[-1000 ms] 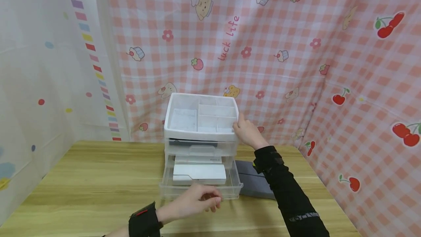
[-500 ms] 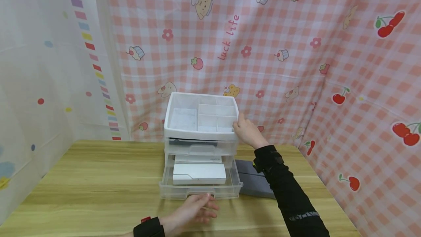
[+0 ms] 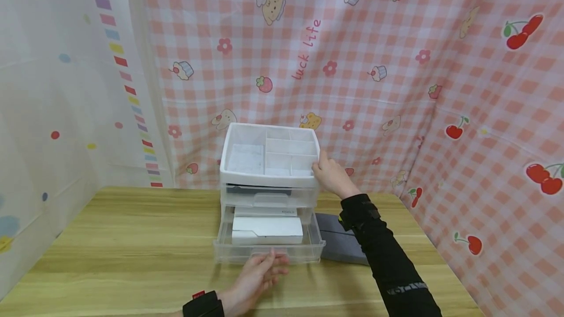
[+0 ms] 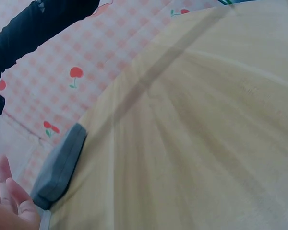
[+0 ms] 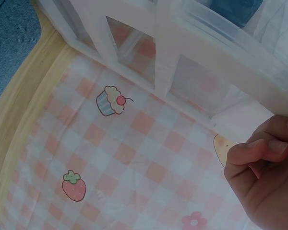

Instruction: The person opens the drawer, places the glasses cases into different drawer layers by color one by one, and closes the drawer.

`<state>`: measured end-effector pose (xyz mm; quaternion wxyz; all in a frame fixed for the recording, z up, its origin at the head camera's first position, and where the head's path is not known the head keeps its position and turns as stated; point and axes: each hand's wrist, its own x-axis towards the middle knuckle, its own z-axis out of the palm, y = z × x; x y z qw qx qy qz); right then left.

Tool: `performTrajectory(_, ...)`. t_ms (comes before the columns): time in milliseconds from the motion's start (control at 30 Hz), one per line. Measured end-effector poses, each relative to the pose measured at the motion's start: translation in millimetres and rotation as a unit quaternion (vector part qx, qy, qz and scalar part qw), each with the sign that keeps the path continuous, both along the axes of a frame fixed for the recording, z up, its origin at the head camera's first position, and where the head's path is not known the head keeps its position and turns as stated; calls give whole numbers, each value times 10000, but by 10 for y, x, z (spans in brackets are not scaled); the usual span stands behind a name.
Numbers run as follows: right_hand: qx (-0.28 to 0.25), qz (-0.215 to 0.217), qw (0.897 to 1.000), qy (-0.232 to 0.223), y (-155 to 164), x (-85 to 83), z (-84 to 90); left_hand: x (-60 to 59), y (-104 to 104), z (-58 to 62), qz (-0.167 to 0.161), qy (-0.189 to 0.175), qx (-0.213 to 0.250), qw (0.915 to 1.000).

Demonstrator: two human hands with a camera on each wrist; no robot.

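A white drawer unit with a divided top tray stands mid-table. Its clear lower drawer is pulled out and holds a white box with a second white item behind it. My left hand is at the front of this drawer, thumb by the handle and fingers loosely extended under it. In the left wrist view, the fingers appear at the lower left corner. My right hand holds the unit's top right rim, its fingers bent against the edge in the right wrist view.
A grey fabric case lies right of the drawer, partly behind the right forearm. The closed upper drawer has something dark inside. Pink checked cloth hangs behind the wooden table.
My left hand has turned over and moved up and left, bringing its thumb to the lower drawer's handle. The right hand has kept its place at the rim.
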<state>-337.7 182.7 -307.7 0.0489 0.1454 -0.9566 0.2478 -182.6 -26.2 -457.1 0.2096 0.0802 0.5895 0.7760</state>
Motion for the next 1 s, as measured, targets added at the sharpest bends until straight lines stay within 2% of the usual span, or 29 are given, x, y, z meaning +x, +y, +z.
performTrajectory(200,13,-5,10000,-27,1,-6,-7,-105,-19,10,-40,102,80,9999)
performTrajectory(433,5,-39,10000,-37,-6,-12,-9,-302,-37,-9,-15,266,21,9996)
performTrajectory(800,-76,6,9999,-88,3,12,-3,-600,-92,-5,-316,414,-127,9986)
performTrajectory(1000,-48,19,10000,-57,2,18,5,-725,-109,-1,-337,374,-166,9986)
